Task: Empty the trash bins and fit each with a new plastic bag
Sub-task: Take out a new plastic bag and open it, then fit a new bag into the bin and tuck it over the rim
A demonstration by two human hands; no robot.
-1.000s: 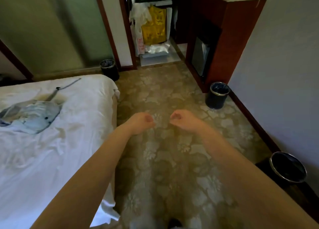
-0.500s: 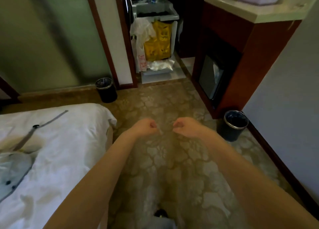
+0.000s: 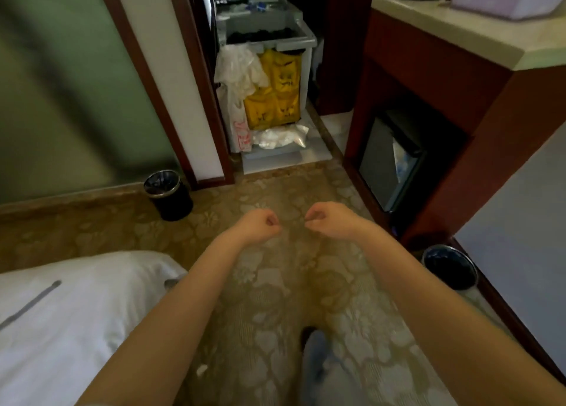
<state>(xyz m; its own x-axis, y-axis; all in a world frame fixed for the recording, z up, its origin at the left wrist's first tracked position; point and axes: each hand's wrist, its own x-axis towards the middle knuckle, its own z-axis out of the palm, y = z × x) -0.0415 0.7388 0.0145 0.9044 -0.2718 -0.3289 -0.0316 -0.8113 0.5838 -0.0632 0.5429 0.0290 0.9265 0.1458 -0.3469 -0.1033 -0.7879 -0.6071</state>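
One wide-angle camera, worn on the head, looks forward and down, probably from standing height; the carpet (image 3: 275, 191) lies close below; the bed (image 3: 76, 329) corner enters lower left; a trash bin (image 3: 454, 267) shows low at right; the cart (image 3: 301, 42) in the doorway stands farthest ahead.

Both bare forearms (image 3: 171, 313) run uncovered from the fingers (image 3: 271, 221) back to the frame edge. Nearer than the fingers, one blurred blue-grey shoe (image 3: 317, 366) shows, dark at its far tip.
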